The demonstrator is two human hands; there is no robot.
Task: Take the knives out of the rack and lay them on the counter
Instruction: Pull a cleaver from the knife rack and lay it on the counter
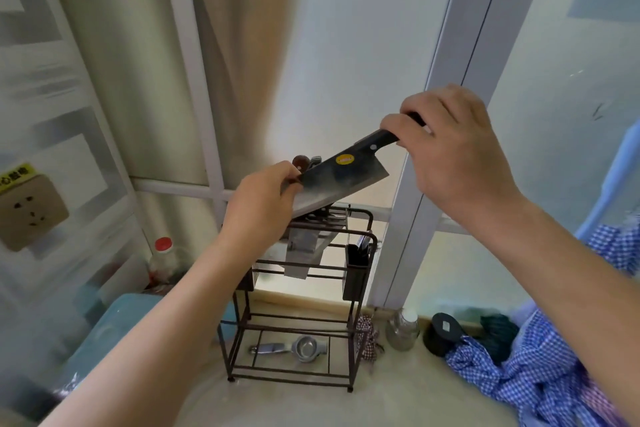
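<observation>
Head view, centre of the frame: a cleaver [341, 180] with a yellow sticker on its dark blade is held tilted in the air just above the rack [358, 291], handle toward the upper right. My right hand [450, 152] is wrapped around the black handle, while the fingers of my left hand [263, 204] pinch the blade's far end. Below them, the dark wire rack stands on the pale table [398, 395] and holds at least one more knife [304, 250], its blade hanging through the top rails; a brown handle shows behind the cleaver. A metal squeezer [292, 347] lies on the rack's bottom shelf. Lower right, a blue checked cloth [540, 378] is heaped on the table beside a glass jar [403, 328]. A red-capped bottle [164, 262] stands at left, near a wall socket [33, 211].
</observation>
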